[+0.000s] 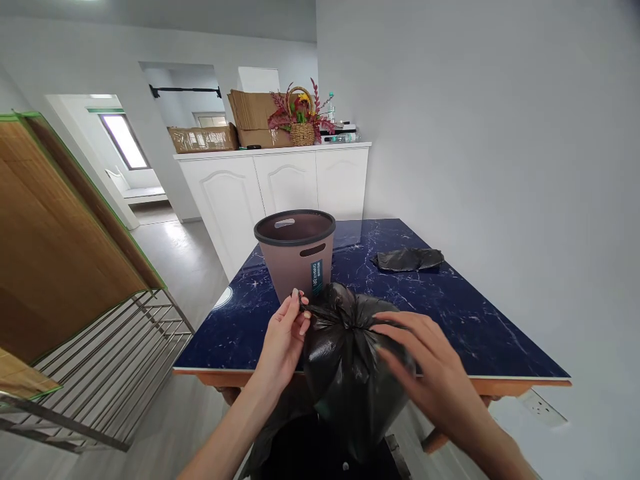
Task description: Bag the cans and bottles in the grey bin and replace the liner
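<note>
The full black bag (pixel 345 360) sits upright at the near edge of the table (pixel 450 313), directly between the two hands, with its gathered neck on top and its bulk hanging below the edge. The left hand (pixel 286 333) pinches a twisted tail that runs left from the neck, while the right hand (pixel 425 363) lies with fingers spread on the bag's right shoulder, fingertips toward the neck. The bin (pixel 295 257) stands just behind the bag, closer to the left hand
</note>
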Demonstrator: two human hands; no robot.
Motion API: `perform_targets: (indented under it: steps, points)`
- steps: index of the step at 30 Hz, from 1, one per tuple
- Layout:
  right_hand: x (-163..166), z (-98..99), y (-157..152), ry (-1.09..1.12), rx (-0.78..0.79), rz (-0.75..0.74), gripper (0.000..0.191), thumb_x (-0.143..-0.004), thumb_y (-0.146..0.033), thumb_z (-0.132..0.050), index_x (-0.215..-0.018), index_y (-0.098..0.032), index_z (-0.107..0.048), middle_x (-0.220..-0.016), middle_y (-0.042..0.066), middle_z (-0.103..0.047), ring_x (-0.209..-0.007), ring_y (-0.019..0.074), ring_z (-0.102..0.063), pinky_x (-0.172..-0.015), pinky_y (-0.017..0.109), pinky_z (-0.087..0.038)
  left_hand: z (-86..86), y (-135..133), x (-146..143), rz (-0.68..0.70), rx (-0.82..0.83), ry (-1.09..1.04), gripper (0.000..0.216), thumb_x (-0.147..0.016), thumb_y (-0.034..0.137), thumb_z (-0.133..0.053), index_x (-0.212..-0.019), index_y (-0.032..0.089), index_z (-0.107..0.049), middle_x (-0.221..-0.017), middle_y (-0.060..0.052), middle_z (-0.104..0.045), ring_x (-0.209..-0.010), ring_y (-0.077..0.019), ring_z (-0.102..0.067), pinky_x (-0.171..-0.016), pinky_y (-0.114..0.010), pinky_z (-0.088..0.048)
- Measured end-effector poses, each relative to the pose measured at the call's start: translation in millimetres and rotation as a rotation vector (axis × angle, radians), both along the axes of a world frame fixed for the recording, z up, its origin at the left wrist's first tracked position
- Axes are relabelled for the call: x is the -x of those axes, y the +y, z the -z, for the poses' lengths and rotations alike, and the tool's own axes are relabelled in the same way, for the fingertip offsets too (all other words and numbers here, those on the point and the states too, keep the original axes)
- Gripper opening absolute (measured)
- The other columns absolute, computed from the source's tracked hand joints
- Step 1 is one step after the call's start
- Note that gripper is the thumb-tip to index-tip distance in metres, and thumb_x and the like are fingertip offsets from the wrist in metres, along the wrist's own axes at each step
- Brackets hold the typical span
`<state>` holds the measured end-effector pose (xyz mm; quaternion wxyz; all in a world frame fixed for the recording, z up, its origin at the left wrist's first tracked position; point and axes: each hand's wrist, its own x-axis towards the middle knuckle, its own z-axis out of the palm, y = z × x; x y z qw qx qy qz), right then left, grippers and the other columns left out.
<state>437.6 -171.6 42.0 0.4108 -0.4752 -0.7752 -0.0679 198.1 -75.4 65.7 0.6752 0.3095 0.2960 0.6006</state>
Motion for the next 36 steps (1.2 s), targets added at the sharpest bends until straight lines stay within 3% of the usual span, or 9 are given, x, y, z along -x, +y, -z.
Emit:
perform_targets:
  steps: [2,4,9,12,16,22,28,32,36]
  points:
    - [20,-9.6,6,-0.053,0.009,0.029,0.039,-0.108,-0.030,-0.057,-0.147,-0.027,-0.056,-0.142,0.011,-0.066,-0.130,0.0325,-0.057,-0.105,0.051,-0.047,-3.1,-2,-4,-0.021,0.002,-0.034,0.044,-0.064,0.038,-0.103,-0.093,0.018,-0.077,-0.089,0.002,-0.067,-0.067,-0.0054,-0.055,-0.060,-0.016,-0.048]
    - [33,-14.8,16,-0.114,0.008,0.065,0.037,-0.109,-0.028,-0.054,-0.145,-0.026,-0.058,-0.138,0.011,-0.069,-0.125,0.0330,-0.059,-0.101,0.050,-0.048,-5.6,-3,-5,-0.021,-0.011,-0.032,0.043,-0.065,0.038,-0.102,-0.094,0.018,-0.078,-0.090,0.001,-0.068,-0.072,-0.0070,-0.059,-0.068,-0.018,-0.053]
    - [35,-14.6,38,-0.178,-0.025,0.056,0.019,-0.107,-0.020,-0.054,-0.106,-0.025,-0.072,-0.106,0.007,-0.077,-0.097,0.0280,-0.066,-0.081,0.043,-0.047,-5.4,-4,5,0.039,-0.083,0.087,0.038,-0.073,0.045,-0.097,-0.089,0.017,-0.077,-0.089,-0.001,-0.069,-0.069,-0.0077,-0.054,-0.064,-0.019,-0.048]
    - [16,-19.2,38,-0.050,-0.003,0.033,0.016,-0.108,-0.023,-0.056,-0.103,-0.025,-0.071,-0.103,0.006,-0.077,-0.094,0.0260,-0.067,-0.083,0.041,-0.048,1.4,-5,18,0.052,-0.179,0.233,0.034,-0.085,0.049,-0.087,-0.097,0.018,-0.078,-0.095,-0.004,-0.070,-0.079,-0.0123,-0.058,-0.073,-0.023,-0.048]
    - [-28,-37.6,35,0.233,0.014,0.076,0.014,-0.104,-0.032,-0.059,-0.104,-0.026,-0.071,-0.102,0.006,-0.077,-0.095,0.0259,-0.071,-0.085,0.039,-0.054,16.1,-5,43,-0.051,-0.245,0.429,0.033,-0.092,0.052,-0.077,-0.102,0.020,-0.078,-0.109,-0.008,-0.071,-0.105,-0.0215,-0.061,-0.087,-0.027,-0.048]
    - [-100,-58.2,38,0.252,-0.039,0.401,0.027,-0.093,-0.037,-0.056,-0.108,-0.024,-0.074,-0.097,0.009,-0.078,-0.073,0.0243,-0.069,-0.067,0.037,-0.051,26.1,-1,89,-0.166,-0.225,0.846,0.042,-0.087,0.064,-0.074,-0.088,0.022,-0.075,-0.093,-0.007,-0.072,-0.091,-0.0243,-0.061,-0.086,-0.032,-0.047]
    - [-141,-27.9,74,0.216,-0.060,0.641,0.036,-0.097,-0.050,-0.049,-0.103,-0.023,-0.073,-0.104,0.012,-0.078,-0.073,0.0248,-0.066,-0.073,0.041,-0.050,30.3,7,120,-0.159,-0.242,0.988,0.055,-0.080,0.077,-0.073,-0.083,0.023,-0.075,-0.088,-0.006,-0.073,-0.086,-0.0255,-0.064,-0.085,-0.033,-0.050]
    - [-156,-0.6,98,0.220,-0.022,0.713,0.035,-0.093,-0.045,-0.049,-0.102,-0.021,-0.073,-0.107,0.015,-0.077,-0.078,0.0273,-0.067,-0.076,0.043,-0.052,34.0,15,122,-0.157,-0.242,0.999,0.059,-0.077,0.080,-0.074,-0.086,0.023,-0.075,-0.089,-0.007,-0.074,-0.089,-0.0269,-0.065,-0.090,-0.035,-0.050]
    - [-172,15.8,109,0.211,0.059,0.743,0.031,-0.087,-0.042,-0.052,-0.097,-0.021,-0.073,-0.098,0.014,-0.077,-0.080,0.0291,-0.069,-0.073,0.043,-0.053,36.4,21,120,-0.098,-0.254,1.010,0.056,-0.079,0.079,-0.073,-0.087,0.023,-0.075,-0.089,-0.007,-0.074,-0.091,-0.0280,-0.066,-0.090,-0.035,-0.050]
